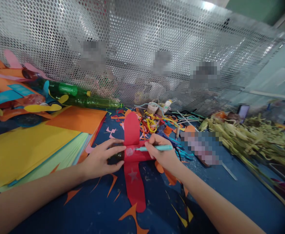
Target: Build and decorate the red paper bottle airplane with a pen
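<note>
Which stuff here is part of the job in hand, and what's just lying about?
In the job:
- red plane, in left hand
- pen, in right hand

Apparently lying about:
- paper stack
- scraps
- green bottles
- plant stalks

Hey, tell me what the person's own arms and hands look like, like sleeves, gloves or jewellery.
The left hand and right hand are ungloved, with no rings that I can make out. The left forearm and right forearm are bare, with no sleeve in view, and I see no watch or bracelet.
</note>
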Action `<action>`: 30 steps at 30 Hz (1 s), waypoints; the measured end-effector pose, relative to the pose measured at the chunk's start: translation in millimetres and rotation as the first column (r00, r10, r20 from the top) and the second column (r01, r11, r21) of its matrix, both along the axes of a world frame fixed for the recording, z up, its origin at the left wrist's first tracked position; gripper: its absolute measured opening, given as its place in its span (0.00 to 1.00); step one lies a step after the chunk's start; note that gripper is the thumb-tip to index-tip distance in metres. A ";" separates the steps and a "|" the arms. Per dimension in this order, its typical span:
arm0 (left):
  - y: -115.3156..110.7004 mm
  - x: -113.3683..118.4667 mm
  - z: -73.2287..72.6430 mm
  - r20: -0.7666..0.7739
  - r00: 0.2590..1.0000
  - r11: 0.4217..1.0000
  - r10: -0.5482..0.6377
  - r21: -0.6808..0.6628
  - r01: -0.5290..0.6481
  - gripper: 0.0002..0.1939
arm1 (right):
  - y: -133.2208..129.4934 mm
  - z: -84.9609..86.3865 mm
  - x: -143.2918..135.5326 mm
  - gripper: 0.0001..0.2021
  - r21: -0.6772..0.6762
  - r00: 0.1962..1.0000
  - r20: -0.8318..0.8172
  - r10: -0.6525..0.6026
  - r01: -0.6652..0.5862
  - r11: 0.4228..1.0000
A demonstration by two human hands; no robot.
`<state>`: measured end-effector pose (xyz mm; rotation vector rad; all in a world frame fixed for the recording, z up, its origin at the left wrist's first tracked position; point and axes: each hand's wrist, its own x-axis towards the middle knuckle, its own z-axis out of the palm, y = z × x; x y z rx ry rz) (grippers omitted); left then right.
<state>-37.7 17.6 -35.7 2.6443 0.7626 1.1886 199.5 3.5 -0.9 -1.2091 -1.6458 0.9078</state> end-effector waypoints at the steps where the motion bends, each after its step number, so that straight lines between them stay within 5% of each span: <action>1: 0.0 0.0 -0.3 0.005 1.000 1.000 -0.001 -0.007 0.001 0.20 | 0.7 -1.2 1.0 0.12 0.010 1.000 0.007 -0.022 0.022 1.000; 30: -0.5 -1.1 -0.6 -0.002 1.000 1.000 0.014 0.006 -0.014 0.19 | 5.8 -2.4 5.5 0.11 0.054 0.998 0.022 -0.055 0.054 0.997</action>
